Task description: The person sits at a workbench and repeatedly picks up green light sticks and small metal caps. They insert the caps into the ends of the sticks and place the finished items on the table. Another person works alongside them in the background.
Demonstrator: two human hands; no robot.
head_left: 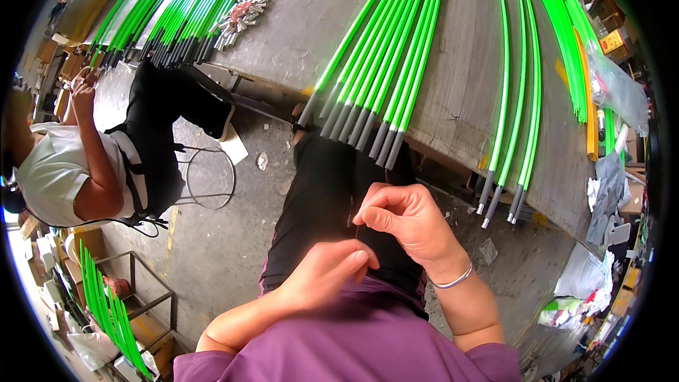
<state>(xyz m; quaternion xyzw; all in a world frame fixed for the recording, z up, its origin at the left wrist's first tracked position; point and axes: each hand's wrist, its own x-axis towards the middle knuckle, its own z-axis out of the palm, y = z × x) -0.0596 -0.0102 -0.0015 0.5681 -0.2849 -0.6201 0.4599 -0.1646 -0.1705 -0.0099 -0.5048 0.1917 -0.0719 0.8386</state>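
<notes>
Above my lap, my left hand (329, 270) is closed, thumb against its curled fingers; what it holds, if anything, is hidden. Slightly higher and to the right, my right hand (412, 225) pinches with thumb and forefinger. A thin dark line, perhaps a thread, shows below that pinch, too fine to name. Beyond my hands, a fan of green rods (385, 49) with dark grey end sleeves overhangs the near table edge. To their right lie a few more green rods (532, 99), whose grey ends carry silver tips. Neither hand touches the rods.
The grey table (467, 64) also bears green rods (187, 10) at the far left, beside a pile of small metal fittings (240, 20). A seated person (78, 163) works at left, near a round wire stool (210, 178). Plastic bags (615, 88) and rod bundles crowd the right.
</notes>
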